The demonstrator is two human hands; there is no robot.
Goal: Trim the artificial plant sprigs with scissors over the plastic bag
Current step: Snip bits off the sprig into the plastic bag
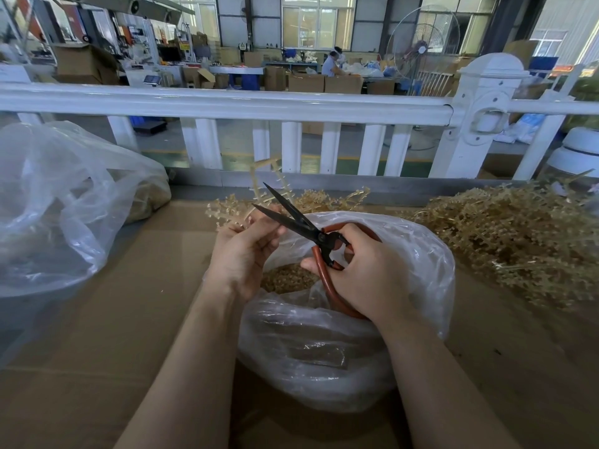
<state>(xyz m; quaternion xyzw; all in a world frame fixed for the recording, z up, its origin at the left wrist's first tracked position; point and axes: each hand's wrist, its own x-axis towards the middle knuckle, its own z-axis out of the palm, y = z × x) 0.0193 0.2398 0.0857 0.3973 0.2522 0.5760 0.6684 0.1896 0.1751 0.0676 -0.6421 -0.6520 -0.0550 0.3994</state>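
Across the flat brown cardboard sheet (136, 319) covering your work surface, a large crumpled clear plastic bag (48, 202) lay at the far left, and a big heap of tan artificial plant sprigs (505, 234) was piled at the far right. Between them, directly under your hands, sat the smaller open clear plastic bag (324, 361), with tan trimmings (285, 278) gathered inside it. Your right hand (366, 273) gripped the red rubber-covered loop handles of the black-bladed scissors (291, 215), fingers curled round them, with the blades spread apart and pointing up and to the left. Your left hand (246, 251) pinched one tan branching sprig (259, 192) in curled fingers; it rose beyond your fingertips, just behind the open blades and above the far rim of the bag. Whether the blades touched the sprig could not be told.
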